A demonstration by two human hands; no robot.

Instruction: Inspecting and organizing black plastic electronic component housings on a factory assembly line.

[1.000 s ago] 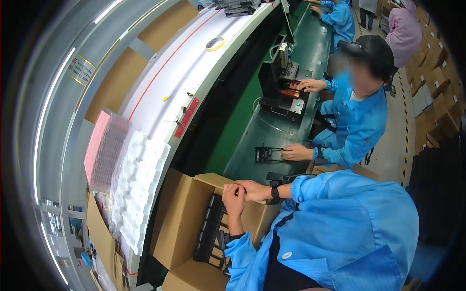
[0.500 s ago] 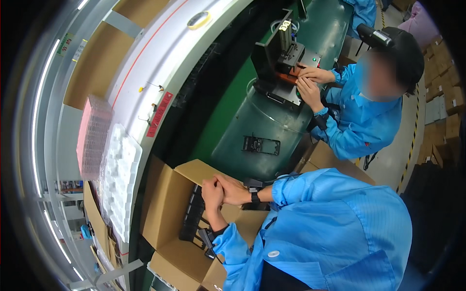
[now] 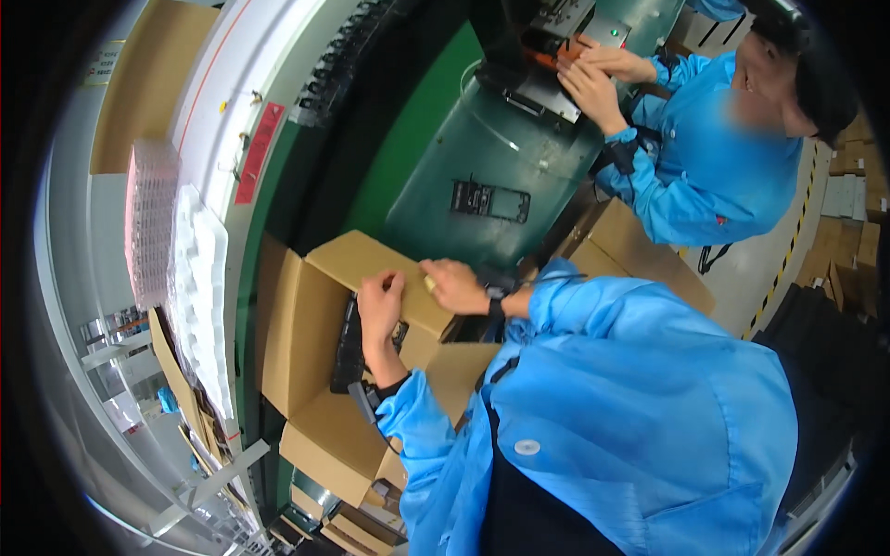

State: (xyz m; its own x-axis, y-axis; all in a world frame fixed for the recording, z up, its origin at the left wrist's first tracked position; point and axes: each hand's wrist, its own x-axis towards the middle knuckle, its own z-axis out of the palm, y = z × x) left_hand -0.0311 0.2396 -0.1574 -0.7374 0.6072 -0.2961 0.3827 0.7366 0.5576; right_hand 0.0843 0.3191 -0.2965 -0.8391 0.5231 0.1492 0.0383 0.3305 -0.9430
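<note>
Over the open cardboard box [image 3: 286,338], the left hand [image 3: 378,310] is held with its fingers curled and close together; the right hand [image 3: 454,287] is placed at the raised flap [image 3: 357,255], its fingers loosely bent. Whether anything is held in either hand cannot be told. Inside the box, below the left hand and partly hidden by it, black parts [image 3: 348,360] are seen along one wall. Handling at the mouth of the box is judged to be the step in hand; for the parts to be reached, the left fingers would need to be lowered and spread. Compared with the frame half a second ago, where the hands are clasped together, a gap is now seen between them. On the green bench [image 3: 468,144], a black frame [image 3: 491,201] is still left lying, and a co-worker's hands [image 3: 595,95] are still kept at the machine [image 3: 530,100].
</note>
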